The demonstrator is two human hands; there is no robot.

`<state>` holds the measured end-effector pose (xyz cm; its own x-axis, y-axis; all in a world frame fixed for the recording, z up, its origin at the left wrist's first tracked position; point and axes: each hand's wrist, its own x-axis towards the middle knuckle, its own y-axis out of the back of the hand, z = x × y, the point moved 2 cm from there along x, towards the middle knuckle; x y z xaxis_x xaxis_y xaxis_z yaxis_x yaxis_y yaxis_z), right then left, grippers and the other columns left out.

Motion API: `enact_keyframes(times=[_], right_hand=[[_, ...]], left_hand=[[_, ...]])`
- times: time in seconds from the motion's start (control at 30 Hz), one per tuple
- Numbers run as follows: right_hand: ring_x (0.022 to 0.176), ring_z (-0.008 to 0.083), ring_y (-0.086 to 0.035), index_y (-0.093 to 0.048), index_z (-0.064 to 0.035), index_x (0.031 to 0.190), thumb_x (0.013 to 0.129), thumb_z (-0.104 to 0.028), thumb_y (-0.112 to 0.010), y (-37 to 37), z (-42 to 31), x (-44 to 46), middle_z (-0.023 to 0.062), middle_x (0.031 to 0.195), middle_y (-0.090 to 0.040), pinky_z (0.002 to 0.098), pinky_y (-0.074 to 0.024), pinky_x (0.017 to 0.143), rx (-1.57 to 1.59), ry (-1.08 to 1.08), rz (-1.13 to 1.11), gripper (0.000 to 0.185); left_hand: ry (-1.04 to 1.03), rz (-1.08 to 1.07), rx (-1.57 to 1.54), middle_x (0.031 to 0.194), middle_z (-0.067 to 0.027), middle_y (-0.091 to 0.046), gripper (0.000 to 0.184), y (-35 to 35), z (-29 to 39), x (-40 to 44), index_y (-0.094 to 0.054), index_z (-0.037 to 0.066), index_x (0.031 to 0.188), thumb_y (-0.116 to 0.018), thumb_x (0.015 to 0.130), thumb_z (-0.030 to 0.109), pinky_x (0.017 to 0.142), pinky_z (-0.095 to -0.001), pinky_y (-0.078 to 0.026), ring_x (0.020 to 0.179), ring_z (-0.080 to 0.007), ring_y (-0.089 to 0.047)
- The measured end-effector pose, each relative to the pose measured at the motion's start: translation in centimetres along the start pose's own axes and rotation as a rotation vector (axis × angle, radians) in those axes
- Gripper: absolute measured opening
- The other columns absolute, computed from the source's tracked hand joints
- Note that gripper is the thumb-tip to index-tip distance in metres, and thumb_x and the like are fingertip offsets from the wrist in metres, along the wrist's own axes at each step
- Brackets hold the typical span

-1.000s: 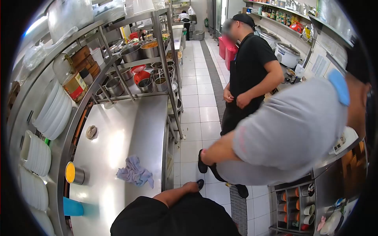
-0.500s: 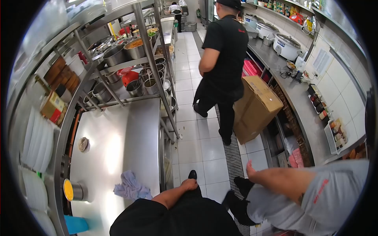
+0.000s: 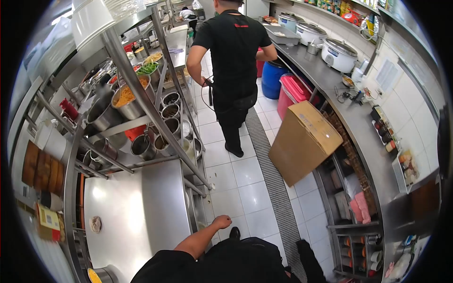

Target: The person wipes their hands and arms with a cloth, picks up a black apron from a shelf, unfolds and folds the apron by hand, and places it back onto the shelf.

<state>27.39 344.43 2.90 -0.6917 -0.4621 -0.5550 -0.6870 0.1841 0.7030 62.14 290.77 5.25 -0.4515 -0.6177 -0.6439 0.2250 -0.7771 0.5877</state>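
Observation:
My left hand [image 3: 222, 222] hangs low in front of me over the tiled floor, its fingers loosely curled with nothing visible in them. It is nearest to the right edge of a steel table [image 3: 120, 203] and touches nothing that I can see. On that table lies a small pale round lump [image 3: 96, 224], and a steel pot with yellow contents [image 3: 96, 275] is at the lower left. My right hand is out of view. The black toe of a shoe [image 3: 235, 232] shows just below my left hand.
Ahead, a co-worker in black [image 3: 231, 56] stands in the aisle, holding a thin looped object. A cardboard box [image 3: 304, 141] stands at right, near a pink bin [image 3: 291, 93] and blue barrel [image 3: 273, 81]. Shelves with pots [image 3: 134, 96] line the left; rice cookers [image 3: 339, 55] the right.
My view has moved forward along the aisle. The co-worker in black is now further left, and the grey-clothed person at right has left view. The cloth on the table is out of sight.

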Motion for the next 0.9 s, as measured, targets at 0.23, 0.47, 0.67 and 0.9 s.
enact_keyframes(times=[0.23, 0.47, 0.67, 0.9], right_hand=[[0.068, 0.0237, -0.061, -0.059, -0.0045, 0.088, 0.087, -0.028, -0.058, -3.9, -18.1, 8.7, 0.0127, 0.077, -0.06, 0.0401, -0.0511, 0.06, 0.045, 0.056, -0.194, 0.023], [0.049, 0.0223, -0.058, -0.059, -0.0015, 0.077, 0.088, -0.031, -0.057, -4.0, -28.0, 23.1, 0.0101, 0.059, -0.057, 0.0389, -0.0477, 0.043, -0.515, 0.97, -0.09, 0.031], [0.059, 0.0186, -0.063, -0.06, -0.0033, 0.09, 0.09, -0.029, -0.055, -1.3, -44.5, 41.1, 0.0061, 0.075, -0.059, 0.0327, -0.0491, 0.044, 0.135, -0.015, -0.419, 0.026], [0.057, 0.015, -0.059, -0.06, -0.0047, 0.092, 0.091, -0.028, -0.058, -0.3, -65.9, 56.4, 0.0015, 0.066, -0.054, 0.0284, -0.045, 0.046, 0.329, 0.294, -0.51, 0.023]], left_hand=[[0.081, 0.051, -0.088, 0.112, -0.0149, -0.066, 0.039, 7.2, 0.0, 6.4, -0.068, 0.01, 0.107, -0.056, 0.081, 0.037, 0.093, -0.041, -0.047, 0.107, -0.0324, -0.06], [0.099, 0.151, -0.027, 0.101, -0.0163, -0.068, 0.035, 11.6, -6.6, 14.4, -0.07, 0.009, 0.096, -0.058, 0.08, 0.037, 0.087, -0.0442, -0.049, 0.098, -0.0356, -0.063], [0.417, 0.286, -0.348, 0.094, -0.0174, -0.069, 0.035, 19.1, -3.9, 13.5, -0.07, 0.007, 0.091, -0.059, 0.079, 0.037, 0.083, -0.0439, -0.049, 0.092, -0.0358, -0.065], [0.619, 0.252, -0.625, 0.09, -0.0143, -0.07, 0.036, 18.6, -5.6, 17.9, -0.07, 0.004, 0.088, -0.06, 0.079, 0.038, 0.072, -0.0411, -0.052, 0.081, -0.0302, -0.067]])
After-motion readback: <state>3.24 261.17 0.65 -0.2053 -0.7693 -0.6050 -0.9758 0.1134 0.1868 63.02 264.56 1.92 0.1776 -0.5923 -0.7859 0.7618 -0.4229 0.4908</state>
